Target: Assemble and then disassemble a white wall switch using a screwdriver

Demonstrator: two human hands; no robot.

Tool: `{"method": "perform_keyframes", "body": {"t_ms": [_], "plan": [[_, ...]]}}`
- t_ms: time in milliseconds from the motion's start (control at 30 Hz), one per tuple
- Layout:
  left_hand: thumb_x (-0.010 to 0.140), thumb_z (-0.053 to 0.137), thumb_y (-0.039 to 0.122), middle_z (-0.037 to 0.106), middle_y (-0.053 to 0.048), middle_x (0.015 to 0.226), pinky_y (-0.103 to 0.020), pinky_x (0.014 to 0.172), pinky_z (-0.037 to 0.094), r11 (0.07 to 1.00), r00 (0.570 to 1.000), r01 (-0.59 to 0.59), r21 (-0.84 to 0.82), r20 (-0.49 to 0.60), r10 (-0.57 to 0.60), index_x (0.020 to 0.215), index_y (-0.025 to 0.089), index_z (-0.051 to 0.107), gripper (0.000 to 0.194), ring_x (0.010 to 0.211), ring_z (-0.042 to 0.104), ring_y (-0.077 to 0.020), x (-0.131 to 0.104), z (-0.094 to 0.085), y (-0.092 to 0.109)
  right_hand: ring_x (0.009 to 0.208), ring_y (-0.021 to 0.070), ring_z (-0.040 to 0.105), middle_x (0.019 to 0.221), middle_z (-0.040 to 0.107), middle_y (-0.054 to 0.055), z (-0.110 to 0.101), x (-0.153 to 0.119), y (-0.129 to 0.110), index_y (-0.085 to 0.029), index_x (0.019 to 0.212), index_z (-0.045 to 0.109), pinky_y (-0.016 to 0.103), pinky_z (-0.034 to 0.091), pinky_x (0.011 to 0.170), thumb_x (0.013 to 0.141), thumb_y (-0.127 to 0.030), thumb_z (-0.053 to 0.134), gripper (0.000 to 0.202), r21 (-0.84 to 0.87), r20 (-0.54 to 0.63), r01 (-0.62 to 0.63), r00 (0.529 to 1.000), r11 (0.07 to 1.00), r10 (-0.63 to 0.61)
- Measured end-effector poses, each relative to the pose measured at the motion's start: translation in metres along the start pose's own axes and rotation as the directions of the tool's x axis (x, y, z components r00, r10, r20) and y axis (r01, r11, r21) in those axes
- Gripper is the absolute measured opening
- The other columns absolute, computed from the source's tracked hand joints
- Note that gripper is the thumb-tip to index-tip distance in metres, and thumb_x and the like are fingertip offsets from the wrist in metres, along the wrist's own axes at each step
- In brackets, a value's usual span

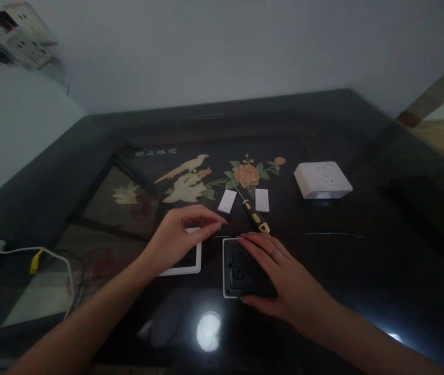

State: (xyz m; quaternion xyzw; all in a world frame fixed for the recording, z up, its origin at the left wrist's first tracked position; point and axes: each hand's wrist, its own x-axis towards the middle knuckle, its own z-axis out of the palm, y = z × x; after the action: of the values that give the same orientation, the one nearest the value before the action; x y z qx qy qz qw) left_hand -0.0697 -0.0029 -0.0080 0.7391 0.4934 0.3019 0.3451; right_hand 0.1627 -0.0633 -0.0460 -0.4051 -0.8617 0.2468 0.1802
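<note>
Left hand [181, 229]: pinched, contents unclear.
Right hand [282, 273]: gripped panel [241, 271], lower centre.
Panel: steadying, we judged; next needed precision.

Bench [222, 119] top, beyond the left fingers [202, 211] and off to their left — row of four pale characters [155, 152]. Second reads 上, last 花; first and third too blurred. Reddish round marks [142, 211] left of same fingers — illegible.
</note>
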Motion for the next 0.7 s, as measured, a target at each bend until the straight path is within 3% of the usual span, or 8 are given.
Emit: {"method": "perform_keyframes", "body": {"t_ms": [67,233,500,700], "plan": [[0.084,0.068,0.021,0.076,-0.001,0.081,-0.026,0.070,0.055,0.989,0.999,0.013,-0.146,0.041,-0.008,0.085,0.020,0.076,0.009,0.076,0.070,-0.0160,-0.021,0.011,0.004,0.137,0.0333,0.045,0.146,0.050,0.019,-0.001,0.000,0.000,-0.010,0.145,0.042,0.054,0.040,0.113,0.072,-0.029,0.081,0.085,0.004,0.013,-0.015,1.000,1.000,0.015],[0.082,0.071,0.013,0.077,-0.002,0.082,-0.026,0.072,0.056,0.967,0.996,-0.077,-0.241,-0.067,0.062,0.084,0.019,0.076,0.008,0.076,0.071,-0.0157,-0.043,0.033,-0.006,0.136,0.0352,0.046,0.146,0.050,0.019,0.003,0.000,-0.001,-0.012,0.144,0.043,0.056,0.043,0.110,0.070,-0.043,0.083,0.089,-0.023,-0.001,-0.018,1.000,1.000,0.018],[0.082,0.074,0.009,0.075,-0.003,0.080,-0.023,0.071,0.055,0.954,0.971,-0.226,-0.196,-0.123,0.205,0.086,0.017,0.073,0.008,0.075,0.069,-0.0139,-0.046,0.040,-0.013,0.131,0.0364,0.049,0.142,0.052,0.021,0.013,0.000,0.004,-0.011,0.142,0.042,0.057,0.048,0.105,0.076,-0.044,0.077,0.082,-0.095,-0.071,0.043,0.996,0.995,-0.049],[0.090,0.067,0.015,0.074,-0.005,0.081,-0.028,0.072,0.057,0.915,0.914,-0.399,-0.060,-0.108,0.392,0.090,0.016,0.070,0.004,0.078,0.068,-0.0160,-0.045,0.044,-0.018,0.129,0.0365,0.051,0.139,0.055,0.021,0.013,0.000,0.005,-0.009,0.141,0.041,0.056,0.051,0.102,0.076,-0.045,0.077,0.083,-0.138,-0.087,0.067,0.993,0.988,-0.079]]}}
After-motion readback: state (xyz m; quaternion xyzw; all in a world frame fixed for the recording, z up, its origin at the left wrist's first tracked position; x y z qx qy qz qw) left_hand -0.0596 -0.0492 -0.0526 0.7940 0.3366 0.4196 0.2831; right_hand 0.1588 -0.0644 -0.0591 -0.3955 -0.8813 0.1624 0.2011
